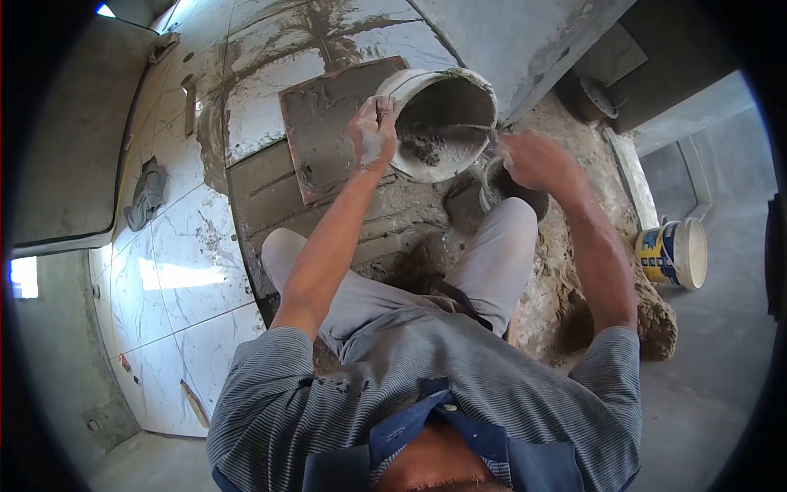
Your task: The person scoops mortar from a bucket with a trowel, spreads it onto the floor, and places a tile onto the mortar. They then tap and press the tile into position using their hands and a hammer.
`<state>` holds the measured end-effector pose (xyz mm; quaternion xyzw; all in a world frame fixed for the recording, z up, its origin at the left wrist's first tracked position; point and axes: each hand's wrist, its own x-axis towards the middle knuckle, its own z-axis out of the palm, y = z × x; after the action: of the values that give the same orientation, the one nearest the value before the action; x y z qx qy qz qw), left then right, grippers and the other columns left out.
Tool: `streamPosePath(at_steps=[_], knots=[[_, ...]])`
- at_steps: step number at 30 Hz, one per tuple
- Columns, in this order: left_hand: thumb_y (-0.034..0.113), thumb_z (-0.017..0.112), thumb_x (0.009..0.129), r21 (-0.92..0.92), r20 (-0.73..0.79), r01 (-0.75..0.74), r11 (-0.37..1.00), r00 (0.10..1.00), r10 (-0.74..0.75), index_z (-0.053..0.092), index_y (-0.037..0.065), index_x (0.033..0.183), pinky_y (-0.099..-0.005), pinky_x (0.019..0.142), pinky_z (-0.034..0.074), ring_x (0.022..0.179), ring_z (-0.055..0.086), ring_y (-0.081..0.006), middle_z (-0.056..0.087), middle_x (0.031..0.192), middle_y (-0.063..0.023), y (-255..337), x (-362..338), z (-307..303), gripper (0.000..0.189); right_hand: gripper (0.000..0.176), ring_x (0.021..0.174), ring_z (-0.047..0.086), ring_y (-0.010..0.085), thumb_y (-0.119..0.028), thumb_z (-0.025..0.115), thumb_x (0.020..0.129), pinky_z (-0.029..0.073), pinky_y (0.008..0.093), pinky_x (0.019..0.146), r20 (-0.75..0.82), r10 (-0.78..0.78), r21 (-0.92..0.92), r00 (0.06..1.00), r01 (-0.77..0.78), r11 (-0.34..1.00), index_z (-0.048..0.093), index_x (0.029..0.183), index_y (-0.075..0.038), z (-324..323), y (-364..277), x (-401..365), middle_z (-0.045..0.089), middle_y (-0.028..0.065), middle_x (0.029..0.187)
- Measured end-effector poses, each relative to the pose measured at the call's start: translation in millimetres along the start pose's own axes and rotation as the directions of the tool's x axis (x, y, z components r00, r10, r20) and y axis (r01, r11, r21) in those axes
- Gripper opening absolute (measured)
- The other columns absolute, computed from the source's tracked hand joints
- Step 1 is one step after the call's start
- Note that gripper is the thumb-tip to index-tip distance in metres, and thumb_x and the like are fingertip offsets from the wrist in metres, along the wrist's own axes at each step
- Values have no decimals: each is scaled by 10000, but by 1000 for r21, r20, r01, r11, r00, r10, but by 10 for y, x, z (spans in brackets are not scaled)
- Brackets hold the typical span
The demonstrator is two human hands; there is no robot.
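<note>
A white, mortar-smeared bucket (pixel 443 170) is tipped toward me, with a clump of wet grey mortar (pixel 426 149) inside it. My left hand (pixel 374 135) is closed on the bucket's left rim, its back smeared with mortar. To the right of the rim, my right hand (pixel 534 162) is closed with its knuckles up. A thin grey strip runs from near that hand into the bucket's mouth, and I cannot tell what the fingers hold. Below this hand, a smaller dark bucket (pixel 537 202) stands partly hidden behind my right knee.
A mortar-coated tile (pixel 316 123) lies by the bucket on the mortar bed. White marbled tiles (pixel 184 271) cover the floor at left, with a grey rag (pixel 147 195) on them. A yellow-and-blue bucket (pixel 672 252) lies at right beside rough rubble (pixel 652 324). Concrete walls rise around.
</note>
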<state>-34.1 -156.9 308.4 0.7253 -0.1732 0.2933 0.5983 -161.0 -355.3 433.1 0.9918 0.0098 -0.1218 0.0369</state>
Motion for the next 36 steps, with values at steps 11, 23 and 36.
streamPosePath(at_steps=[11,23,36], knots=[[89,540,858,41,-52,-29,999,998,31,572,-32,788,-356,578,429,615,551,-328,574,699,-179,-68,22,2,144,306,930,582,362,-88,499,729,472,438,813,-47,-68,36,997,69,997,599,1015,-47,43,132,-75,616,198,978],[124,547,864,-53,-42,57,997,997,-59,587,-64,821,-352,593,436,629,561,-305,592,725,-197,-10,25,-23,196,417,765,613,319,-259,469,847,482,422,755,43,-81,364,996,60,929,502,1202,-43,264,241,16,619,191,914],[88,551,843,10,10,-30,1000,1000,30,594,-23,801,-354,585,432,612,552,-298,575,693,-164,-103,-72,-32,126,383,941,588,342,-280,466,876,460,435,806,-80,-59,244,995,76,967,543,1145,-19,667,193,113,617,237,942]])
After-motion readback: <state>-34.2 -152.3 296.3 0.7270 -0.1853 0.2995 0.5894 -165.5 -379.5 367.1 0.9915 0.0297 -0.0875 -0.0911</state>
